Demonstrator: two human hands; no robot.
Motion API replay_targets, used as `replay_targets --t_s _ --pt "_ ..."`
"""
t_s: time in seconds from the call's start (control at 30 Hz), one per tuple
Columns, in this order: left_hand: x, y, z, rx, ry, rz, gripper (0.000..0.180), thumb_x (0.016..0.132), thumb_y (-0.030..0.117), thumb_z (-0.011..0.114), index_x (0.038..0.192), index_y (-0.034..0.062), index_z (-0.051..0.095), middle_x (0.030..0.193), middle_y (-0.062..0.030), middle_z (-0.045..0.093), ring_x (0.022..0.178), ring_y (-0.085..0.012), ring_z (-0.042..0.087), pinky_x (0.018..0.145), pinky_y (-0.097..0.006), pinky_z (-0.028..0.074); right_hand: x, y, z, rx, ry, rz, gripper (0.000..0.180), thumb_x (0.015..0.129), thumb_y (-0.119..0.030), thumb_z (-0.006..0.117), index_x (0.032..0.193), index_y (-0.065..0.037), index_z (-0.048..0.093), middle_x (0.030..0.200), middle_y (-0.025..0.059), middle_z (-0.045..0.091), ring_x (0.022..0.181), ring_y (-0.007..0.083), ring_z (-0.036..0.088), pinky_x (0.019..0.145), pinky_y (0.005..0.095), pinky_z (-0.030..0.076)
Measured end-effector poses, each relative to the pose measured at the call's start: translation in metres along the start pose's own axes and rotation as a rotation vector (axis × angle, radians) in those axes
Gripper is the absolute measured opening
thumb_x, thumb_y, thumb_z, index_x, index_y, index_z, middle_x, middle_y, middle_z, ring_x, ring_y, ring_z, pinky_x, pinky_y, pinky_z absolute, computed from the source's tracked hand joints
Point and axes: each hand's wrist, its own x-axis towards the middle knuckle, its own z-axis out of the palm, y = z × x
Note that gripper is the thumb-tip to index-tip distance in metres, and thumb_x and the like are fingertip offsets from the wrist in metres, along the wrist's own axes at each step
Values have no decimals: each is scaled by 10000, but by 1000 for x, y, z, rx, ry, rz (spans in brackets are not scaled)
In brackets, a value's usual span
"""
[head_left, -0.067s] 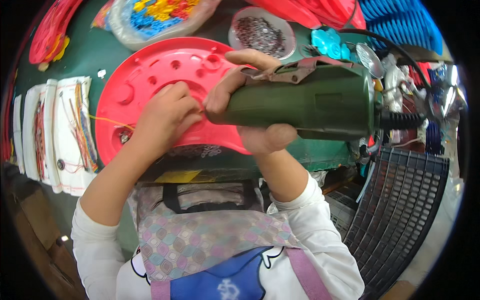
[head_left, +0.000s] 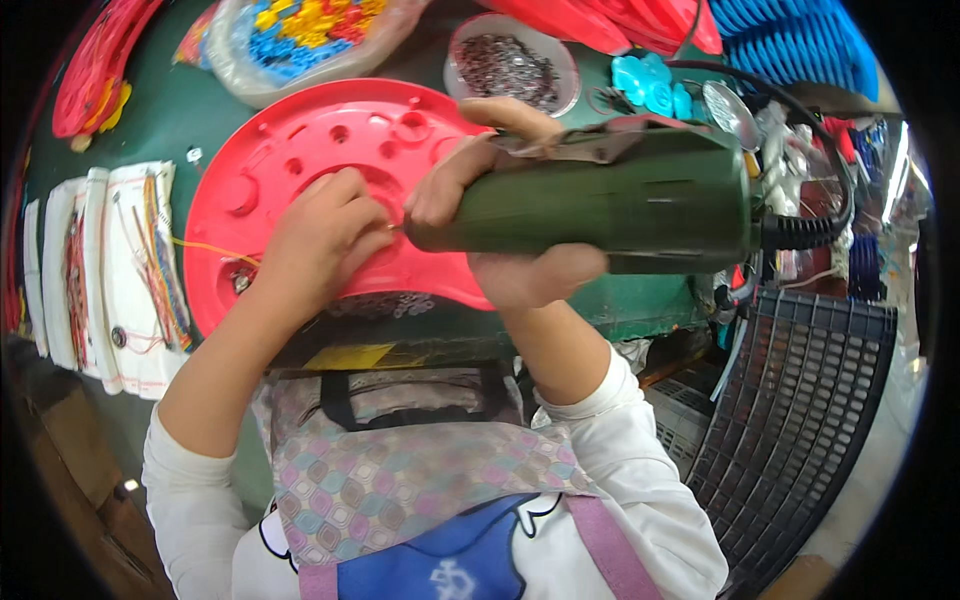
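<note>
My right hand (head_left: 530, 275) is closed around a dark green electric screwdriver (head_left: 610, 200). The tool lies almost level, its narrow end pointing left and its black cable leaving the right end. My left hand (head_left: 335, 225) is bent into a pinch just off the tool's tip, over a red curved plastic part (head_left: 240, 150). What those fingertips hold, if anything, is too small to make out. Moulded posts and round holes show on the red part. A yellow wire (head_left: 215, 246) runs onto its left side, close to a small metal piece (head_left: 241, 279).
White cloth strips with coloured wires (head_left: 140, 260) lie at the left. Behind are a bag of coloured plastic pieces (head_left: 310, 30) and a bowl of screws (head_left: 510, 72). Blue coils (head_left: 790, 45) sit far right, above a dark plastic crate (head_left: 800, 400). The black cable (head_left: 835, 150) loops at right.
The view has shifted slightly, so the table things sit a little further left. Both hands stay by the red part, the tool still gripped. The cable behind the tool has bent upward a little.
</note>
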Motion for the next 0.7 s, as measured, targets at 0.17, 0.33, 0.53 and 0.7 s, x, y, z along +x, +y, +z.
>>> replay_targets --t_s 0.17,0.33,0.53,0.7 --pt "-1 -1 -2 1 1 -46 171 801 82 788 903 24 664 914 -120 565 907 -324 617 798 -431 511 14 -30 -63 96 -19 -424 1197 775 -994 403 1330 62 500 746 124 613 687 264 640 674 430 570" --pt "10 13 -12 82 -88 -94 232 800 82 794 974 14 656 948 -138 585 938 -335 622 824 -436 515 -6 -65 -166 -494 270 -332 978 880 -780 569 1278 109 477 824 142 687 768 219 684 765 365 592" --pt "25 52 2 228 12 -11 317 793 81 802 1051 5 634 1004 -159 611 961 -358 621 838 -455 520 -20 -58 -217 -569 349 -253 958 912 -775 542 1274 111 480 792 145 660 729 214 670 718 351 588" --pt "32 58 32 88 -58 101 239 805 72 791 987 11 649 960 -138 606 912 -334 612 782 -434 510 -19 -52 -227 -593 412 -268 991 922 -839 444 1246 95 509 742 137 635 690 240 653 692 392 581"
